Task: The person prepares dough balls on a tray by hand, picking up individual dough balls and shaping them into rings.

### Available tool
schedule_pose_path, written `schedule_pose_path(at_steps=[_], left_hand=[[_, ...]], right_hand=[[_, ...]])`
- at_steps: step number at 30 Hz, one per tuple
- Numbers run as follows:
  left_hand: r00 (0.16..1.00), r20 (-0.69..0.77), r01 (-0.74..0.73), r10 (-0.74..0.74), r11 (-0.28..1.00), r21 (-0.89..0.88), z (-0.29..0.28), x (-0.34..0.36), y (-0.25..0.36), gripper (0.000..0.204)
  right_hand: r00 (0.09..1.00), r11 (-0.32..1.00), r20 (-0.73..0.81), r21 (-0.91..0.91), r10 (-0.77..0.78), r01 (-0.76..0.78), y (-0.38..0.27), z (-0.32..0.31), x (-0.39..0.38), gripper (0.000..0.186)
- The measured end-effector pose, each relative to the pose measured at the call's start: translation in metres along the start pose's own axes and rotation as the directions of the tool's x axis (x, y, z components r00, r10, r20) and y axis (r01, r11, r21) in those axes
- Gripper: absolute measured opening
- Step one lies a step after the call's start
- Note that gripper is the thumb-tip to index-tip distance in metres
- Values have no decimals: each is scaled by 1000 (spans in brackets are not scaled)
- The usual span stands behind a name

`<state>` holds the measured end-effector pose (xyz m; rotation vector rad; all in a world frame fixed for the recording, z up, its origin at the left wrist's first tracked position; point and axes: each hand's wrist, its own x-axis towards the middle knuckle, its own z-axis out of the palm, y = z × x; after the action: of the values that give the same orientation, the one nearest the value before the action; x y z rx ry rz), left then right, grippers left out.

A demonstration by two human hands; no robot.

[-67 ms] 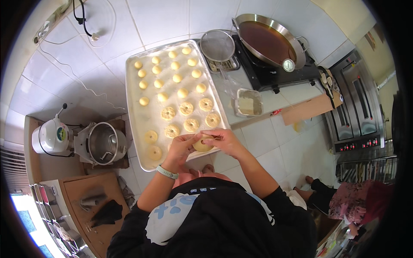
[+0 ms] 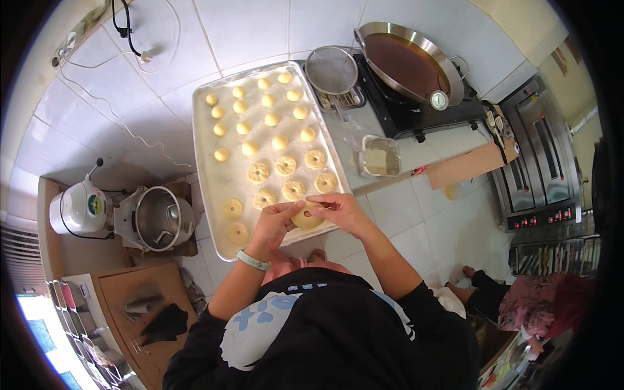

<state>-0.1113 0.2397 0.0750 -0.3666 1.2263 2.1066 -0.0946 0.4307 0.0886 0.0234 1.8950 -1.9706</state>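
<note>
Between my two hands is a ring of raw doughnut dough (image 2: 305,221) with a small hole in its middle, above the near right corner of a large metal tray. My left hand (image 2: 278,220) pinches the ring's left side, and my right hand (image 2: 341,213) grips its right and upper edge. On the floured tray (image 2: 224,179) lie several round dough balls (image 2: 271,119) in rows at the far end. Several dough rings (image 2: 293,190) rest nearer me. Two flatter, smoother dough discs (image 2: 238,232) lie at the near left.
Right of the tray are a strainer (image 2: 331,70), a clear container (image 2: 381,156) and a stove (image 2: 406,117) carrying a wide pan of brown liquid (image 2: 406,62) with a thermometer. A mixer (image 2: 84,207) and its steel bowl (image 2: 161,218) stand left. Another person (image 2: 530,302) is at lower right.
The view has shifted slightly, so the tray and stove appear a little further right. Both hands keep hold of the dough ring; its hole shows slightly differently between the fingers.
</note>
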Motion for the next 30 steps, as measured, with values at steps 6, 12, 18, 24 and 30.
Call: schedule_pose_path(at_steps=[6, 12, 18, 24, 30], left_hand=[[997, 49, 54, -61, 991, 122, -58, 4, 38, 33], [997, 29, 66, -66, 998, -5, -104, -1, 64, 31], [992, 99, 88, -78, 991, -104, -147, -5, 77, 30], [982, 116, 152, -150, 988, -7, -168, -18, 92, 25], [999, 18, 50, -48, 997, -62, -190, -22, 86, 27]], right_hand=[[1000, 998, -12, -59, -23, 22, -3, 53, 45, 36], [985, 1000, -173, -15, -20, 18, -6, 96, 73, 36], [988, 999, -145, -2, 45, -46, -17, 138, 83, 36], [992, 999, -118, -14, 40, -42, -5, 169, 94, 37], [983, 958, -24, 229, 181, -170, 10, 184, 125, 33]])
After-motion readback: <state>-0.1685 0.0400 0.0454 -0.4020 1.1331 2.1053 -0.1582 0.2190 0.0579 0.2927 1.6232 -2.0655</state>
